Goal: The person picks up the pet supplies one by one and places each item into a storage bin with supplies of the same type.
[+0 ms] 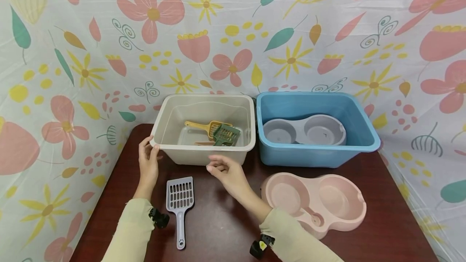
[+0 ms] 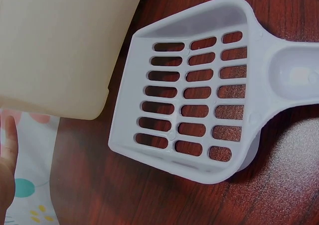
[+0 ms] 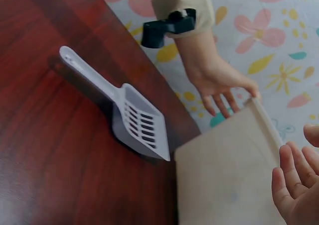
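My left hand [image 1: 148, 163] holds the front left corner of a beige litter box [image 1: 204, 155], thumb at the front and fingers along the left side. My right hand [image 1: 227, 173] hovers before the box's front, fingers loosely curled, holding nothing; its fingers [image 3: 294, 177] also show in the right wrist view. Inside the beige box lie a yellow litter scoop [image 1: 198, 125], a green litter scoop [image 1: 226, 136] and a mostly hidden orange-brown piece [image 1: 204, 143]. Between my forearms, a pale lilac litter scoop [image 1: 181, 203] lies slotted end toward the box.
A blue litter box [image 1: 309, 157] stands beside the beige one, with a grey double pet bowl [image 1: 298, 126] in it. A pink double pet bowl [image 1: 313, 193] lies on the dark red-brown table [image 1: 214, 233] near my right forearm. A flowered cloth [image 1: 233, 31] hangs behind.
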{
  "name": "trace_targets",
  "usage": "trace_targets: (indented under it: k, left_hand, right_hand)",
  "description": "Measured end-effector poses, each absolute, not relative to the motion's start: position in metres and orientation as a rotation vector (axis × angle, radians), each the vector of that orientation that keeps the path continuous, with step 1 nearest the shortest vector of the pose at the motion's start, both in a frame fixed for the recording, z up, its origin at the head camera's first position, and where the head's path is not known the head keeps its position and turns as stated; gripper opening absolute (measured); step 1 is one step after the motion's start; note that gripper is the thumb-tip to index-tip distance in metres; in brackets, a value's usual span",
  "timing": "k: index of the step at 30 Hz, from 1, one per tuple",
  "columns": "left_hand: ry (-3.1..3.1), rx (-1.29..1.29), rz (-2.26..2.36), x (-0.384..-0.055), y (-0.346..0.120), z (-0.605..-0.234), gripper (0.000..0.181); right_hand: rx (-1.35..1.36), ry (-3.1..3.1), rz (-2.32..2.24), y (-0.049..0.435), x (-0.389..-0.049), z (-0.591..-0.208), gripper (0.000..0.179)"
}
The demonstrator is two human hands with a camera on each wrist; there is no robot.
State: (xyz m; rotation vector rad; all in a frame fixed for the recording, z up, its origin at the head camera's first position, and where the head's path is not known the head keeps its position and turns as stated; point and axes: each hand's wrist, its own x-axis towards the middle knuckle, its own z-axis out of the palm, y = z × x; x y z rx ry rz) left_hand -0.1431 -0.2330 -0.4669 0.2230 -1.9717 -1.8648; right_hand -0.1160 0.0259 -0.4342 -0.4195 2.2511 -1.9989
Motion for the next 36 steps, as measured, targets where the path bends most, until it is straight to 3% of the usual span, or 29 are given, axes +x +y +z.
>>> trace_targets:
  k: [36]
  left_hand:
    - [-1.962,0.23,-1.873,-0.146,-0.235,-0.47,0.041]
  right_hand:
    - [-0.376,2.15,-1.886,-0.01,-0.069,-0.497,0.029]
